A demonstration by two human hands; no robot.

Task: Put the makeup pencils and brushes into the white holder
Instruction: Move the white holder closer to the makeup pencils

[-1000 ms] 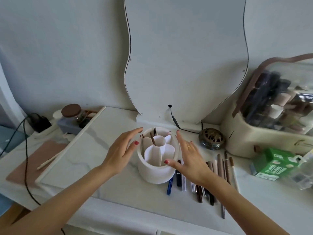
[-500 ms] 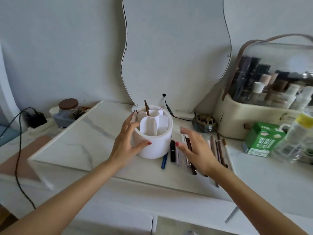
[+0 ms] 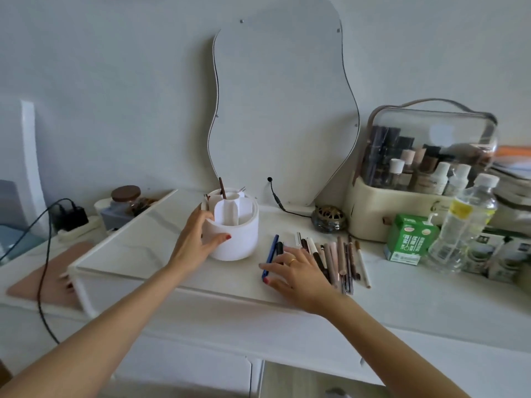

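The white holder [image 3: 240, 237] stands on the marble tabletop, round with inner compartments; a brown pencil [image 3: 221, 187] and a few thin tips stick up from it. My left hand [image 3: 196, 239] grips the holder's left side, thumb across its front. To the right, several makeup pencils and brushes [image 3: 339, 259] lie side by side on the table. My right hand [image 3: 296, 271] rests flat on the left part of that row, fingers spread, over a blue pencil [image 3: 270, 255] and a black one. I cannot see anything lifted.
A wavy mirror [image 3: 281, 110] leans on the wall behind. A brass dish [image 3: 329, 218], a clear-lidded cosmetics case [image 3: 425, 173], a green carton [image 3: 411, 238] and a plastic bottle [image 3: 465, 222] crowd the right. A jar [image 3: 126, 201] and a cable [image 3: 43, 254] sit left.
The view pulled back and up. My left hand closed on the holder's side. My right hand left the holder and came down onto the row of pencils.
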